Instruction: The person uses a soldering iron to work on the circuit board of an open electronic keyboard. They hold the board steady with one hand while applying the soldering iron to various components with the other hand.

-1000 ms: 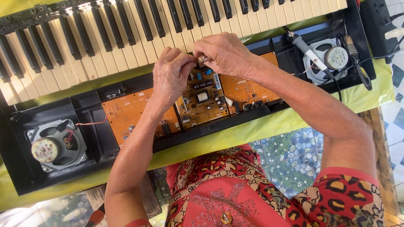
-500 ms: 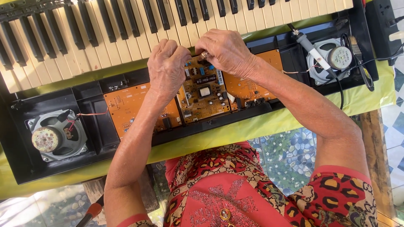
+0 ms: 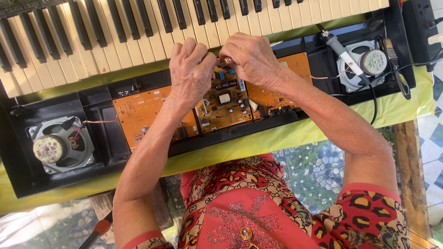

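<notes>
An opened electronic keyboard (image 3: pixel 106 34) lies across the table with its orange circuit boards (image 3: pixel 138 113) exposed. My left hand (image 3: pixel 191 74) and my right hand (image 3: pixel 251 57) meet over the middle board (image 3: pixel 226 103), just below the keys. Between the fingertips of both hands sits a small metallic part (image 3: pixel 227 60); both hands pinch it. What it is cannot be made out.
A round speaker (image 3: pixel 55 145) sits in the left bay and another speaker (image 3: pixel 367 62) in the right bay. A soldering iron (image 3: pixel 339 48) with a black cable rests by the right speaker. A green cloth (image 3: pixel 277 138) covers the table. An orange-handled tool (image 3: pixel 99 230) lies at the lower left.
The view has shifted slightly, so the keyboard sits a little higher in the frame. Both hands stay together over the middle board with only small finger movements.
</notes>
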